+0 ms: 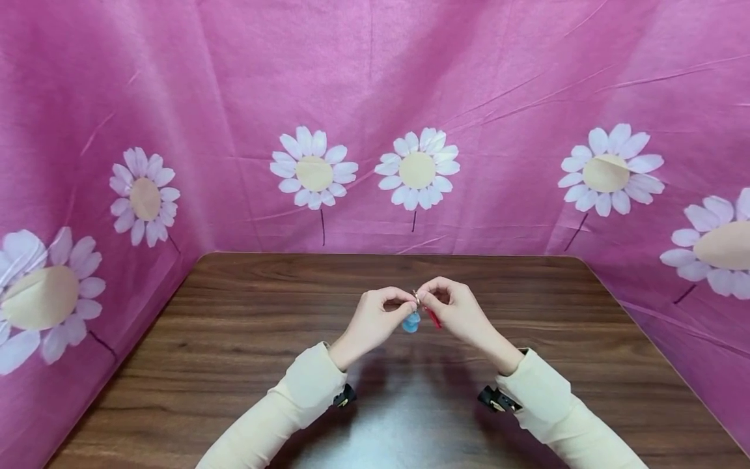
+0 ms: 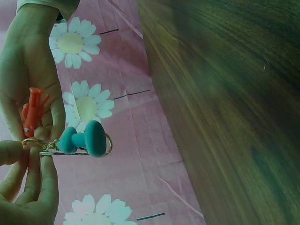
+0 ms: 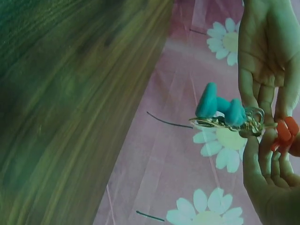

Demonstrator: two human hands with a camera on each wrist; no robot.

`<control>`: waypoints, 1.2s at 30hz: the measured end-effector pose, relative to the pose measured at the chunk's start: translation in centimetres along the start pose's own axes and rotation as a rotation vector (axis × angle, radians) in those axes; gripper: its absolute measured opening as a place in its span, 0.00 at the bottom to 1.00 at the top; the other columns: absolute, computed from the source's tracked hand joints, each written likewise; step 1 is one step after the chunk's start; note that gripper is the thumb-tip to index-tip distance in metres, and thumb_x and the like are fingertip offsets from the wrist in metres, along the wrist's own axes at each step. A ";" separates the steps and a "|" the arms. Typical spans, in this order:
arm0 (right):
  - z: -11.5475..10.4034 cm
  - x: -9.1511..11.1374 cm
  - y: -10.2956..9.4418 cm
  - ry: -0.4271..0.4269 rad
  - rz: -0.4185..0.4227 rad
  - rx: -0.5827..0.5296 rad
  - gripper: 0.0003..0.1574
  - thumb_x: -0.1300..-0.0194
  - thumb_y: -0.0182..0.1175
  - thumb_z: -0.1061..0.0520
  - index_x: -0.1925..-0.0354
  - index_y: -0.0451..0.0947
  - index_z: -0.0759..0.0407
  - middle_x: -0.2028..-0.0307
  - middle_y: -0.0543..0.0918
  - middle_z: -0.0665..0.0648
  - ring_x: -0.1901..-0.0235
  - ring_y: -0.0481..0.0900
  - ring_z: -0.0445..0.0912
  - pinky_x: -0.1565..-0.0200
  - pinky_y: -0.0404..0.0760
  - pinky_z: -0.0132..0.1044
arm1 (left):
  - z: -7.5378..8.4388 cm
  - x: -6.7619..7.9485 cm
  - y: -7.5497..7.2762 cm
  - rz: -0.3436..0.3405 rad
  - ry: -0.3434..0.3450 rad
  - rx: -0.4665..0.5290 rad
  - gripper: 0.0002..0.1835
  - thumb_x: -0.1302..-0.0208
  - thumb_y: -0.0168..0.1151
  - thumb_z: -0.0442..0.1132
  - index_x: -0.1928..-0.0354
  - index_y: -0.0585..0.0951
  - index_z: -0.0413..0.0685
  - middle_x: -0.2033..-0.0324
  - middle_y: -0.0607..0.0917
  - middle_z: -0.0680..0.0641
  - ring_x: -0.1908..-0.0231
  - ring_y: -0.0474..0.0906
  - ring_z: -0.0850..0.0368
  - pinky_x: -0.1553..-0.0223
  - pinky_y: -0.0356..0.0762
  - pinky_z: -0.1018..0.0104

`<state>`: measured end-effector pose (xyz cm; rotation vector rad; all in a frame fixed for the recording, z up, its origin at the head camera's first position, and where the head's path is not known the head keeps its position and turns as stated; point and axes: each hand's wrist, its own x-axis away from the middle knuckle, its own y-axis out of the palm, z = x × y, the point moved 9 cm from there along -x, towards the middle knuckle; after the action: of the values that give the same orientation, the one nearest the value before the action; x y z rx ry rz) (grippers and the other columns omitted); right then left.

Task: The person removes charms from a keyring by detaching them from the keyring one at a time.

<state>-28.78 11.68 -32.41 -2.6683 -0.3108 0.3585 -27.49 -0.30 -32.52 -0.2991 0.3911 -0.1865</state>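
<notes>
In the head view, the left hand (image 1: pixel 375 320) and right hand (image 1: pixel 463 314) meet above the brown table (image 1: pixel 252 326), thumb and fingers of each pinched together on a gold keyring (image 1: pixel 417 298). A blue charm (image 1: pixel 411 323) hangs under the left fingertips; a red charm (image 1: pixel 433 318) hangs just to its right, under the right hand. Cream sleeves (image 1: pixel 310 385) cover both forearms. On the far side and at left and right stands a pink cloth (image 1: pixel 246 117) with white daisies (image 1: pixel 313 172).

In the left wrist view, both sets of fingertips close on the keyring; the blue charm, spool-shaped, sits beside a thin metal piece (image 2: pixel 65 153), and the red charm lies against the right hand.

In the right wrist view, gold links (image 3: pixel 253 124) bunch between the two hands; exactly which link each one pinches cannot be told.
</notes>
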 end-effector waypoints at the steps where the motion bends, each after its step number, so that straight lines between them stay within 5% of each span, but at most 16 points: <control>1: 0.0 0.0 0.0 -0.001 0.012 0.000 0.07 0.38 0.56 0.62 0.65 0.76 0.66 0.86 0.71 0.52 0.88 0.67 0.38 0.85 0.66 0.30 | -0.3 -0.1 0.0 0.005 -0.003 -0.007 0.06 0.42 0.61 0.34 0.65 0.83 0.39 0.69 0.86 0.42 0.71 0.83 0.55 0.69 0.77 0.76; 17: 0.1 0.1 0.5 0.003 0.099 -0.025 0.08 0.37 0.56 0.61 0.64 0.75 0.67 0.81 0.74 0.53 0.87 0.67 0.36 0.84 0.67 0.29 | -0.5 -0.6 -0.3 0.081 0.034 -0.141 0.04 0.49 0.60 0.33 0.73 0.83 0.44 0.76 0.86 0.49 0.77 0.79 0.67 0.73 0.76 0.77; 28: 1.1 0.0 1.2 0.068 0.028 -0.154 0.11 0.35 0.53 0.61 0.63 0.73 0.71 0.82 0.72 0.56 0.88 0.69 0.39 0.84 0.71 0.34 | -0.6 -0.5 -0.6 0.136 0.035 -0.188 0.03 0.52 0.61 0.35 0.78 0.82 0.48 0.82 0.84 0.53 0.83 0.74 0.73 0.79 0.74 0.77; 36: 0.8 0.0 1.1 -0.016 0.033 -0.149 0.10 0.36 0.54 0.61 0.64 0.74 0.70 0.81 0.73 0.53 0.87 0.69 0.38 0.84 0.70 0.31 | -0.8 -0.5 -0.7 0.150 -0.006 -0.145 0.04 0.51 0.59 0.34 0.79 0.80 0.48 0.82 0.83 0.53 0.83 0.74 0.71 0.81 0.74 0.75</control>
<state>-28.82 11.04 -33.61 -2.8205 -0.3099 0.3802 -28.39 -0.98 -32.85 -0.4110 0.4201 -0.0096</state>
